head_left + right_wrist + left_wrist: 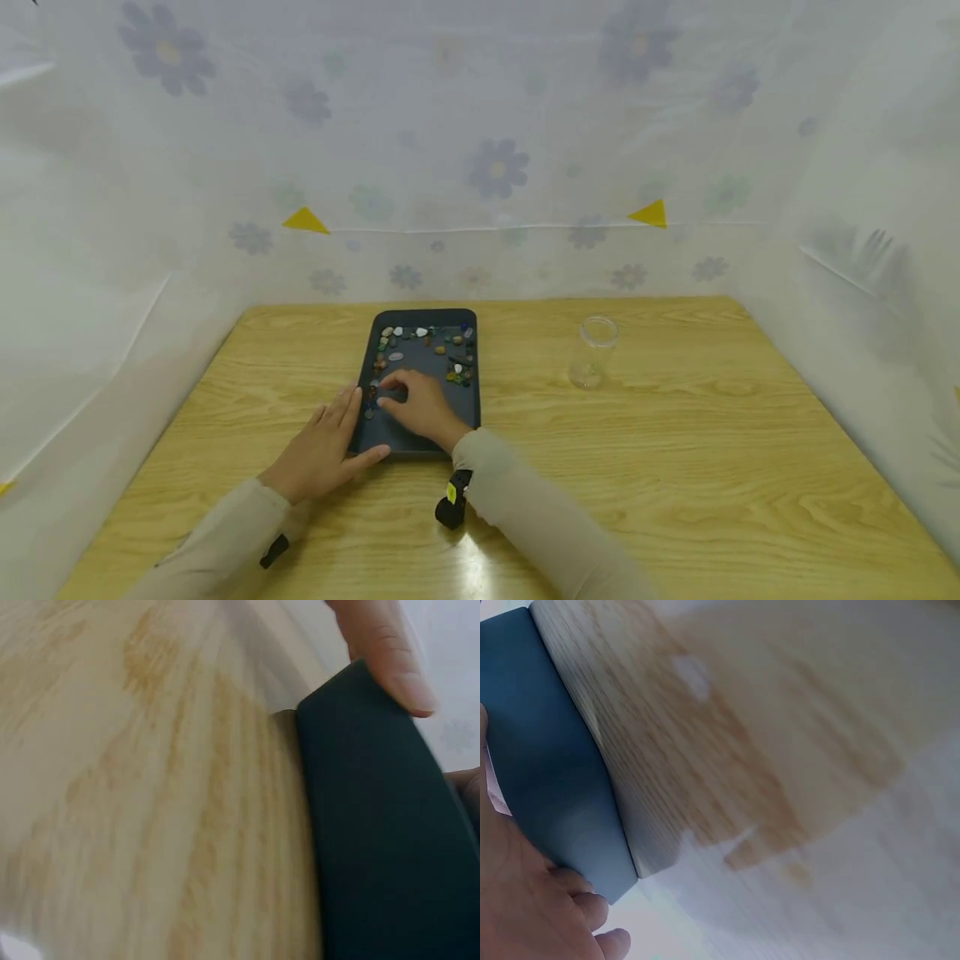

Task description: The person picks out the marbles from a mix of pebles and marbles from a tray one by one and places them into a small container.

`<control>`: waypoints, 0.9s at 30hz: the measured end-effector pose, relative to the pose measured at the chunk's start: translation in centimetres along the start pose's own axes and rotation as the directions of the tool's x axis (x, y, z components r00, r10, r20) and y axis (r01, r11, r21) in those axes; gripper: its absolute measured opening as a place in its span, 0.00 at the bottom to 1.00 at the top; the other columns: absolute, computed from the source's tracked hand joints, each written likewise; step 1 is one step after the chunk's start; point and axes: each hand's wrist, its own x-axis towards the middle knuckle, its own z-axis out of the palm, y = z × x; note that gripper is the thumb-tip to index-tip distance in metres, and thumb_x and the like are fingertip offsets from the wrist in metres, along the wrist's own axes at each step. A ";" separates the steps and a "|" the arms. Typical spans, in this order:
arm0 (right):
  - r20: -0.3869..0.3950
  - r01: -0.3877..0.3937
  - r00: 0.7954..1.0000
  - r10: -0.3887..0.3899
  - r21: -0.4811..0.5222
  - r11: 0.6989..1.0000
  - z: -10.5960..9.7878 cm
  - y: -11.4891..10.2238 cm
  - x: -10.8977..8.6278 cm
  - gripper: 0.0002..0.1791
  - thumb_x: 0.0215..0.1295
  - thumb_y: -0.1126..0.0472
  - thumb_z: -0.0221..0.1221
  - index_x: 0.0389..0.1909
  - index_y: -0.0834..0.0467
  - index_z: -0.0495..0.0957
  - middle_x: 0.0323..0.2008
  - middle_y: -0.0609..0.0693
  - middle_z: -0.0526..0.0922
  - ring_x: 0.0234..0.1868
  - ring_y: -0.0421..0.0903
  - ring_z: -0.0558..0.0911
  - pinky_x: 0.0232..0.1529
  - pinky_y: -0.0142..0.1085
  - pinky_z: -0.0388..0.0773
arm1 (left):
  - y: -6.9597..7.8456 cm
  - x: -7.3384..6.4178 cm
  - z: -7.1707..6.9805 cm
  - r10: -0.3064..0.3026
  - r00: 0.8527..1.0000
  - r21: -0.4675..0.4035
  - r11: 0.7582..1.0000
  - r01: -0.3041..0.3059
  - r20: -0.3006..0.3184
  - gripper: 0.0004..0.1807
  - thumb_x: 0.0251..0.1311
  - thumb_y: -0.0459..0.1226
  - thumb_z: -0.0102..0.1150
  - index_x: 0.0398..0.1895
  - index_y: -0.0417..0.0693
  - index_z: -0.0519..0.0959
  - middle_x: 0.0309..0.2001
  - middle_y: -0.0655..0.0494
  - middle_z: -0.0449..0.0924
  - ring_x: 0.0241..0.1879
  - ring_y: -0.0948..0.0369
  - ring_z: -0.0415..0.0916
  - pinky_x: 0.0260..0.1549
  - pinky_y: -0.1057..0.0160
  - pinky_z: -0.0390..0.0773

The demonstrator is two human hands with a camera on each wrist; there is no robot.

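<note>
A dark rectangular tray (405, 437) lies on the table with small colored pebbles (395, 357) along its left, far and right sides. My left hand (318, 450) rests against the tray's left edge, fingers extended, its thumb at the near left corner. In the left wrist view, the fingers of this hand (532, 900) lie along the tray's outer side (562, 772). Reaching over the tray, my right hand (423, 408) has thumb and index finger curved with a gap between their tips, beside pebbles at the left side. No pebble shows between them. The right wrist view mostly has the tray wall (382, 825).
Right of the tray stands a clear glass jar (592, 354). The wooden table (675, 442) is enclosed by pale flowered sheeting (495, 108) at the back and sides. Two yellow triangles mark the back sheet.
</note>
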 end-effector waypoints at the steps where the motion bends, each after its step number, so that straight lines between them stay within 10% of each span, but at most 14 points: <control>1: -0.011 -0.010 1.000 0.010 -0.008 1.000 0.3 0.0 0.1 0.14 0.64 0.57 0.62 0.50 0.54 0.80 0.47 0.47 0.81 0.50 0.42 0.79 0.52 0.33 0.75 | 0.0 0.0 0.0 0.002 1.000 0.000 1.000 -0.002 -0.002 0.55 0.62 0.66 0.44 0.73 0.29 0.46 0.73 0.32 0.43 0.71 0.42 0.47 0.65 0.37 0.51; 27: -0.018 -0.009 1.000 0.001 -0.457 0.890 1.6 -1.2 0.8 0.10 0.60 0.52 0.65 0.41 0.50 0.84 0.40 0.46 0.79 0.40 0.43 0.74 0.42 0.34 0.75 | 0.4 -0.2 -0.3 0.004 1.000 -0.021 1.000 -0.005 -0.020 0.53 0.64 0.63 0.46 0.72 0.29 0.47 0.73 0.33 0.44 0.71 0.42 0.47 0.65 0.37 0.51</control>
